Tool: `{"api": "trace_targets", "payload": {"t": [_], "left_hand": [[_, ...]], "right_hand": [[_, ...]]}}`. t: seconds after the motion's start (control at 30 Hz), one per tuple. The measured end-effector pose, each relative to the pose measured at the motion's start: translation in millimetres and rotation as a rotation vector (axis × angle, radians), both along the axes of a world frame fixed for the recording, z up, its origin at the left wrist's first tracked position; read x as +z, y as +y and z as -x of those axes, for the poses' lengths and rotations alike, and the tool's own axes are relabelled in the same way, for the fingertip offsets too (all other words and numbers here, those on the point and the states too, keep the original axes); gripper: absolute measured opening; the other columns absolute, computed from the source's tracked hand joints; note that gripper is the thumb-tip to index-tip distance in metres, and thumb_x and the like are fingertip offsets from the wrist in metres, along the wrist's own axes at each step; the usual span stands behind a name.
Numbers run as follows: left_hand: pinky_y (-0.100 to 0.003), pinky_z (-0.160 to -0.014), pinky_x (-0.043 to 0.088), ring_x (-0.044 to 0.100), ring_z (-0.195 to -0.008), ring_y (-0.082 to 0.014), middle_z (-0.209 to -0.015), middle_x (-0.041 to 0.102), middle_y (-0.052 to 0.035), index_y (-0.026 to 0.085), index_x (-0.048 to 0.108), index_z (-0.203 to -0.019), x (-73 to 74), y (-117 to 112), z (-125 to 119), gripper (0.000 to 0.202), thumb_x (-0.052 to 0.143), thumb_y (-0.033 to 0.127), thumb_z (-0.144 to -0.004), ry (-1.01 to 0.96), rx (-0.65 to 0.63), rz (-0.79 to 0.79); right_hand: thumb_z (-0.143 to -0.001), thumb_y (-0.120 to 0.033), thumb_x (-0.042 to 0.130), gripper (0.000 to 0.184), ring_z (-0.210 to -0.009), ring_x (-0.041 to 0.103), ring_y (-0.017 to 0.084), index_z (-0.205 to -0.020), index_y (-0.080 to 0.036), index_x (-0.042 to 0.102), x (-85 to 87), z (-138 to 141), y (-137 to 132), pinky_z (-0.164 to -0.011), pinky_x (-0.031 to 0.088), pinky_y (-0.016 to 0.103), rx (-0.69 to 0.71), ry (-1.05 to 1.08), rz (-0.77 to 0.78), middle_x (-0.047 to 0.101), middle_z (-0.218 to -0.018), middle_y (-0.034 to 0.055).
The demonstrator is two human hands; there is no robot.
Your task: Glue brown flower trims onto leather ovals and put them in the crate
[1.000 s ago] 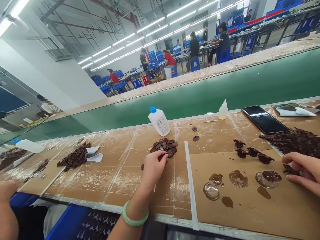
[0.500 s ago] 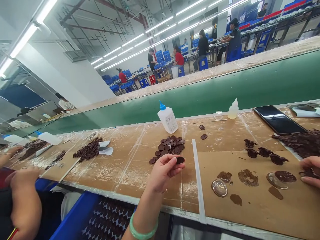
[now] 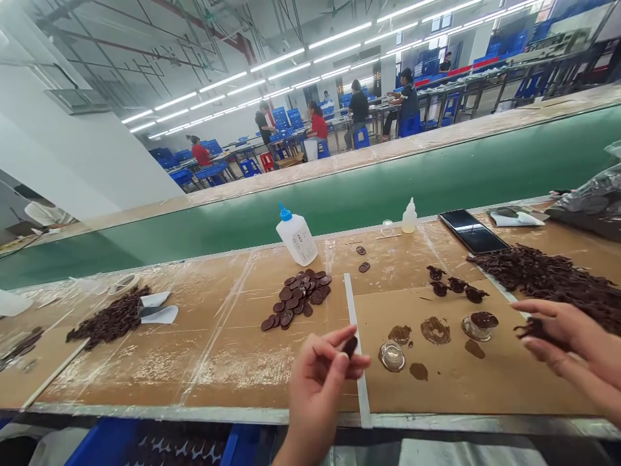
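Observation:
Pinched in my left hand (image 3: 323, 382) is a dark brown oval disc (image 3: 350, 346), tilted on edge above the white strip (image 3: 358, 362) on the table. Between the thumb and fingers of my right hand (image 3: 572, 353) sits a small dark brown figure-like piece (image 3: 536, 329), its shape partly hidden. Left of that hand, a small clear dish (image 3: 478, 327) has dark brown liquid in its top. A heap of similar oval discs (image 3: 301, 294) lies behind my left hand. Several assembled pieces (image 3: 456, 285) stand on the brown board, each with a dark figure on it.
A white bottle with a blue nozzle (image 3: 298, 239) stands behind the discs. A small dropper bottle (image 3: 409, 217), a phone (image 3: 473, 232) and a pile of dark pieces (image 3: 548, 278) lie at right. Another dark pile (image 3: 111, 317) is at left. Below the edge is a blue crate (image 3: 101, 443).
The view has swung right and the co-worker's arms at left have gone out of frame. My left hand has turned the disc on edge. My right hand with its piece now shows more fully.

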State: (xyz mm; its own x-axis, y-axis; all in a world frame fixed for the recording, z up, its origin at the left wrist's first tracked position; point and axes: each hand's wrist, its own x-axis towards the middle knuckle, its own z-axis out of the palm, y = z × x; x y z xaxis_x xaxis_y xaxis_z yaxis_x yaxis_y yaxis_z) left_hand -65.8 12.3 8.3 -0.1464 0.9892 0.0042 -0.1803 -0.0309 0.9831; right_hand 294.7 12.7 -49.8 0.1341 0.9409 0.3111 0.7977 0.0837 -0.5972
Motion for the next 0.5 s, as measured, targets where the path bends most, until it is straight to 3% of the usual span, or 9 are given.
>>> {"api": "trace_targets", "payload": {"t": [0.07,0.17,0.23,0.3,0.4,0.5], "left_hand": [[-0.026,-0.060,0.063,0.077,-0.066,-0.0187,-0.111,0.079,-0.0094,0.018,0.058,-0.071,0.1,-12,-15,0.040,0.085,0.046,-0.080,-0.065,-0.087,0.000],[-0.025,-0.055,0.060,0.074,-0.058,-0.0159,-0.109,0.078,-0.0083,0.018,0.053,-0.068,-1.2,-22,-28,0.042,0.082,0.044,-0.083,-0.156,-0.226,-0.010],[-0.024,-0.053,0.059,0.073,-0.056,-0.0151,-0.110,0.076,-0.0087,0.017,0.053,-0.068,-3.0,-25,-31,0.043,0.081,0.045,-0.084,-0.196,-0.314,-0.020],[-0.023,-0.053,0.059,0.073,-0.056,-0.0148,-0.110,0.074,-0.0082,0.017,0.055,-0.068,-5.7,-27,-29,0.041,0.082,0.044,-0.083,-0.226,-0.374,-0.021],[-0.024,-0.054,0.060,0.074,-0.058,-0.0160,-0.108,0.074,-0.0064,0.020,0.065,-0.077,-11.0,-28,-23,0.030,0.087,0.040,-0.078,-0.261,-0.347,-0.003],[-0.026,-0.057,0.062,0.075,-0.062,-0.0177,-0.109,0.076,-0.0058,0.029,0.075,-0.096,-15.9,-26,-15,0.028,0.091,0.039,-0.074,-0.233,-0.235,0.005]], "right_hand": [[-0.090,-0.049,0.062,0.031,-0.090,0.077,0.032,-0.121,-0.046,0.063,5.8,26,-12,-0.068,0.063,0.035,0.142,0.145,0.054,0.078,-0.100,0.0062],[-0.092,-0.048,0.061,0.024,-0.095,0.075,0.030,-0.112,-0.038,0.070,13.6,67,-25,-0.075,0.063,0.033,0.340,0.336,0.135,0.076,-0.106,0.0062],[-0.096,-0.051,0.057,0.027,-0.103,0.072,0.028,-0.110,-0.034,0.073,17.3,90,-32,-0.086,0.061,0.033,0.337,0.470,0.172,0.075,-0.111,0.0060],[-0.098,-0.055,0.053,0.034,-0.095,0.071,0.025,-0.111,-0.032,0.074,20.1,107,-34,-0.084,0.059,0.032,0.318,0.607,0.261,0.075,-0.102,0.0052],[-0.099,-0.059,0.051,0.041,-0.072,0.065,0.019,-0.115,-0.028,0.071,23.6,119,-30,-0.072,0.055,0.030,0.328,0.844,0.449,0.068,-0.079,0.0019],[-0.095,-0.061,0.058,0.041,-0.063,0.061,0.015,-0.102,-0.022,0.069,25.2,122,-20,-0.065,0.051,0.028,0.372,1.042,0.565,0.068,-0.075,0.0012]]}}
